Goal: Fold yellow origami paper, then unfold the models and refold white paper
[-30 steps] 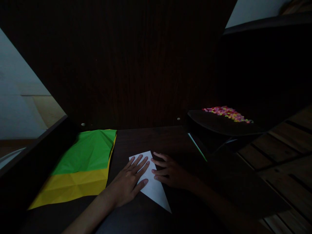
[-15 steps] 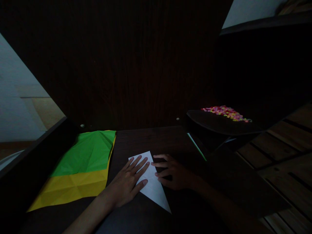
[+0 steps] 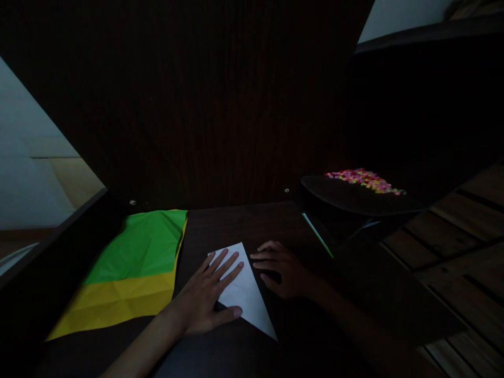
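A folded white sheet of paper [image 3: 251,294] lies flat on the dark wooden surface [image 3: 236,223], its long tip pointing toward me and to the right. My left hand [image 3: 208,291] rests on its left part with the fingers spread, the thumb near its lower left edge. Just right of the paper is my right hand [image 3: 281,270], its fingers loosely bent and apart, holding nothing. The fingertips sit close to the right edge of the paper without covering it. The paper's left part is hidden under my left hand.
Left of the hands lie a green sheet [image 3: 139,247] and a yellow sheet [image 3: 118,302], overlapping. A thin green-and-white strip [image 3: 318,235] lies to the right. Small pink, red and yellow pieces [image 3: 364,180] are heaped on a dark raised shelf. A dark upright panel [image 3: 216,105] stands behind.
My right hand has drawn slightly away from the paper's right edge, up and to the right. My left thumb has shifted lower and outward. The paper stays in place.
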`<action>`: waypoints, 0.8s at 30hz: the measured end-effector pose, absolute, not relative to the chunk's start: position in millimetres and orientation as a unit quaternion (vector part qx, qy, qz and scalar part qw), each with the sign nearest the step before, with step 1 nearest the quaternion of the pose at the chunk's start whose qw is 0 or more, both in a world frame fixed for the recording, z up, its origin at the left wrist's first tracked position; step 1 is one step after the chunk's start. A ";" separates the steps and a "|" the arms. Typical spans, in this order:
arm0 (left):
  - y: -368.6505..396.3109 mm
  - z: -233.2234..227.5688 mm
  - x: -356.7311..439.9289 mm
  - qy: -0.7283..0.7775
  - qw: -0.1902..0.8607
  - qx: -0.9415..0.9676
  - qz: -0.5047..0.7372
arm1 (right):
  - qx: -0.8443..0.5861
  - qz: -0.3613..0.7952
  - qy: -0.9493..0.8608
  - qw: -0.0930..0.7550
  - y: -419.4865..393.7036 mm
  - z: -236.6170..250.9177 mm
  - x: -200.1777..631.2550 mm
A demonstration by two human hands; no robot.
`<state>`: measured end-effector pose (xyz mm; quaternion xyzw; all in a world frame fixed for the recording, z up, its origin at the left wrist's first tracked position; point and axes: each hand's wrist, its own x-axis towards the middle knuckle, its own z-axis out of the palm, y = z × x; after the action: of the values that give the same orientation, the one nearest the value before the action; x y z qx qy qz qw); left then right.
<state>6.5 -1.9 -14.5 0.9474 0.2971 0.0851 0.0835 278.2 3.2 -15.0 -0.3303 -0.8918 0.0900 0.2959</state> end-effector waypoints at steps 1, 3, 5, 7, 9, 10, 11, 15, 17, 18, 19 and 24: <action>-1.9 -13.9 5.9 0.293 0.086 0.949 0.084 | -0.328 0.090 -0.891 0.301 3.7 -15.1 278.2; -1.7 -13.5 4.7 0.286 0.092 0.951 0.076 | -0.316 0.094 -0.893 0.305 4.3 -15.0 278.4; -1.6 -13.9 4.0 0.284 0.094 0.952 0.072 | -0.304 0.101 -0.899 0.299 4.1 -14.3 278.2; -1.7 -14.6 4.1 0.284 0.091 0.951 0.078 | -0.297 0.108 -0.905 0.286 3.1 -13.1 277.3; -2.1 -14.7 4.8 0.285 0.088 0.951 0.086 | -0.289 0.114 -0.909 0.279 1.8 -12.0 275.9; -2.5 -14.3 5.3 0.286 0.086 0.950 0.087 | -0.283 0.118 -0.911 0.278 1.3 -11.6 275.1; -2.8 -13.6 5.7 0.287 0.085 0.950 0.088 | -0.277 0.122 -0.912 0.278 0.9 -11.3 274.5; -3.3 -10.0 5.5 0.283 0.088 0.951 0.088 | -0.277 0.139 -0.909 0.280 0.8 -11.3 273.7; -2.1 -8.9 4.3 0.280 0.090 0.952 0.086 | -0.283 0.138 -0.906 0.282 1.4 -11.7 274.4; -1.2 -8.8 3.6 0.278 0.090 0.953 0.084 | -0.284 0.135 -0.906 0.282 1.7 -11.9 274.9; -0.1 -8.9 2.9 0.274 0.090 0.954 0.082 | -0.285 0.133 -0.907 0.282 2.1 -12.3 275.4; 4.0 -12.2 0.5 0.248 0.062 0.961 0.103 | -0.295 0.122 -0.908 0.272 3.1 -15.1 276.9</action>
<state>0.5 4.0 -12.2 0.9612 0.2484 0.1032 0.0616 276.9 3.1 -15.1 -0.2950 -0.9079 0.1217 0.2718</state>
